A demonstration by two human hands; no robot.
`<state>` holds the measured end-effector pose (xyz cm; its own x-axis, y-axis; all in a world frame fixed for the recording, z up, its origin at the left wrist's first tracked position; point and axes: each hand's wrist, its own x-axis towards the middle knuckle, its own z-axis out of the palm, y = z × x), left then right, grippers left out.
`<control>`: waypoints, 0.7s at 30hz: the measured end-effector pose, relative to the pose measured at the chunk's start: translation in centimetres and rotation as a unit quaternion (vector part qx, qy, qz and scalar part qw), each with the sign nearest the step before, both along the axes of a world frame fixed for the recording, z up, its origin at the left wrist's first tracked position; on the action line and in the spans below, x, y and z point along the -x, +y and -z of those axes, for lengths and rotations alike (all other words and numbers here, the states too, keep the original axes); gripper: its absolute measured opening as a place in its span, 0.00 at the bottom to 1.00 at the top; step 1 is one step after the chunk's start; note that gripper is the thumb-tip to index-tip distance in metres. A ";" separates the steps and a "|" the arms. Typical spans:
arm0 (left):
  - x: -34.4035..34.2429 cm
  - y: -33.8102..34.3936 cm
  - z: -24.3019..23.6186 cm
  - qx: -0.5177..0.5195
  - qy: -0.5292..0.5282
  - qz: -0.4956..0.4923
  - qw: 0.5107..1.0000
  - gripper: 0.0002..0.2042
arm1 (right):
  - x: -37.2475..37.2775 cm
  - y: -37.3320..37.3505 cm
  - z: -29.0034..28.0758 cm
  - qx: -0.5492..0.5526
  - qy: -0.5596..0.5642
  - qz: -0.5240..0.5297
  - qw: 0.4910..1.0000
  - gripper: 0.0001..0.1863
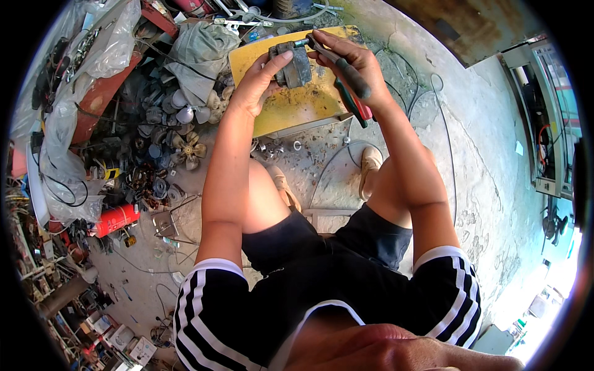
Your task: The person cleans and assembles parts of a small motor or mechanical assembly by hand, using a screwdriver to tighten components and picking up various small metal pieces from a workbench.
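Note:
My left hand (257,83) is closed around a dark, blocky part that looks like a small electric motor (298,69), with the thumb across its top. A short shiny shaft (301,43) sticks out of the motor's far side. In my right hand (359,62) is a pair of pliers (354,80), with dark, green and red showing on its handles. The jaws are at the shaft; their exact grip is too small to tell. Both hands are above a yellow board (272,117) marked with dark stains.
Fan-like propellers (187,150) and metal parts are piled at the left, beside a grey cloth bag (201,52). A red cylinder (117,219) lies lower left. Cables (442,105) run over the concrete floor at right. Small scraps (272,148) lie before the board.

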<state>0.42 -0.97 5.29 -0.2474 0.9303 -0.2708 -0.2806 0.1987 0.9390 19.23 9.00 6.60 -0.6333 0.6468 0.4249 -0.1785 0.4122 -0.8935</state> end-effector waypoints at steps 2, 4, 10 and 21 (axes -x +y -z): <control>-0.2 0.1 -0.2 -0.001 -0.005 0.000 1.000 0.30 | -0.2 0.1 0.1 0.108 0.016 -0.043 0.993 0.20; -0.6 -0.1 -0.8 -0.005 0.000 -0.005 1.000 0.33 | -0.6 0.6 0.0 0.173 0.014 -0.079 0.982 0.21; -0.1 0.6 1.1 0.041 0.014 0.004 0.999 0.34 | -0.7 0.7 -1.4 0.234 0.063 -0.086 0.966 0.18; 1.9 0.4 1.2 0.017 -0.075 -0.104 0.992 0.41 | -1.0 3.1 3.0 -0.314 -0.301 -0.013 0.901 0.20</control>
<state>-1.52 -0.60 4.14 -0.3878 0.8534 -0.3482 -0.4540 0.1519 0.8780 20.21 12.12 3.55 -0.8825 0.3801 0.2771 0.2426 0.8725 -0.4242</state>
